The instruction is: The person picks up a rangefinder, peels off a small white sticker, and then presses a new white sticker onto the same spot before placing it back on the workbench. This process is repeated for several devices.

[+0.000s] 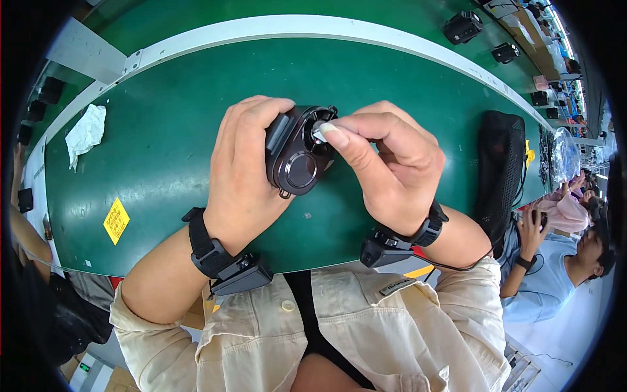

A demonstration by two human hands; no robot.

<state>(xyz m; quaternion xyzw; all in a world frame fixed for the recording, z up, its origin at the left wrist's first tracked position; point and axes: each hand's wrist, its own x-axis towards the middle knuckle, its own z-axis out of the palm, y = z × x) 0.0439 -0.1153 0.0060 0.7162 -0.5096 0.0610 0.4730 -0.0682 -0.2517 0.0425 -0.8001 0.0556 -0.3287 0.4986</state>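
Note:
My left hand (243, 153) is wrapped round a black, rounded device (287, 145) and holds it tilted above the green table. The device has a glossy round disc (302, 170) at its lower end, a round opening at its upper end and a small loop at each end. Thumb and forefinger of my right hand (395, 160) pinch a small whitish, shiny piece (319, 134) at that opening. The fingertips cover most of the piece, so its kind cannot be made out.
The green table (163, 130) carries a crumpled white cloth (85, 135) and a yellow note (117, 221) on the left. A black mesh pouch (499, 173) lies at the right. Black devices (463, 27) stand beyond the white rail (313, 26). Other people (555, 268) sit at right and left.

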